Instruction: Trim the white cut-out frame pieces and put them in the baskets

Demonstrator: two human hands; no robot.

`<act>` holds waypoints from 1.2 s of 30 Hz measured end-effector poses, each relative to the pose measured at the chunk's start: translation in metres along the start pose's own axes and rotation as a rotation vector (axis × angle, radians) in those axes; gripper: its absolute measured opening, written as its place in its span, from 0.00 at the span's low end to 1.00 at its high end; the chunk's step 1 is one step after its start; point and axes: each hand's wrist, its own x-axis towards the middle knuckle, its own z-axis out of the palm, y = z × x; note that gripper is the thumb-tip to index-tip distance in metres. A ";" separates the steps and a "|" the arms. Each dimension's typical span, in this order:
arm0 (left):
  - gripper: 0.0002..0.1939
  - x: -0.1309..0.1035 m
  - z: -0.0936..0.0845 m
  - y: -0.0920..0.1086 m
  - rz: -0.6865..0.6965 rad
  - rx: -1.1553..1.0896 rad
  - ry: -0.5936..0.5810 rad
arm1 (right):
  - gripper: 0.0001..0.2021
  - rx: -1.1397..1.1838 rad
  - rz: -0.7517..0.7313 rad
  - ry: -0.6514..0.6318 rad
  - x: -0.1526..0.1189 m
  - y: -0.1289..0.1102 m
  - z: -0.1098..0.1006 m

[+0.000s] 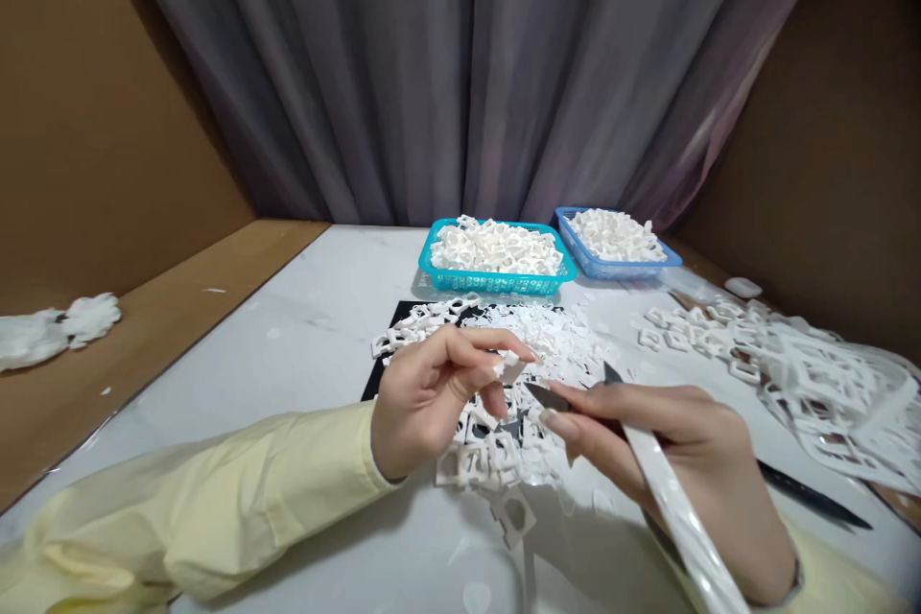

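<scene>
Left grip (430,393) on white piece (509,367), partly hidden

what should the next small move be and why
Probably ease the dark blade in the right hand toward the small white part: the left hand pinches that part, and the blade's tip points at it from close by.

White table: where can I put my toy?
Bare room shows left of the black mat, behind the left sleeve. A nearer patch, between that sleeve and the right hand, looks mostly bare. Crowded: the mat, and the right side, under white frames.
</scene>
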 end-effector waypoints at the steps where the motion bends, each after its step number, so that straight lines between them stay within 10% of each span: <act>1: 0.05 -0.001 -0.001 -0.001 0.030 0.023 -0.008 | 0.06 0.060 0.069 -0.038 0.001 -0.002 0.002; 5: 0.06 -0.004 -0.003 -0.002 0.067 0.068 -0.024 | 0.06 0.192 0.169 -0.117 0.003 -0.003 0.010; 12: 0.06 0.003 -0.001 0.003 -0.183 -0.104 0.010 | 0.08 -0.197 -0.195 0.228 -0.006 0.010 -0.001; 36: 0.11 0.006 -0.001 0.008 -0.469 -0.201 -0.039 | 0.10 -0.758 -0.497 0.253 -0.007 0.008 0.008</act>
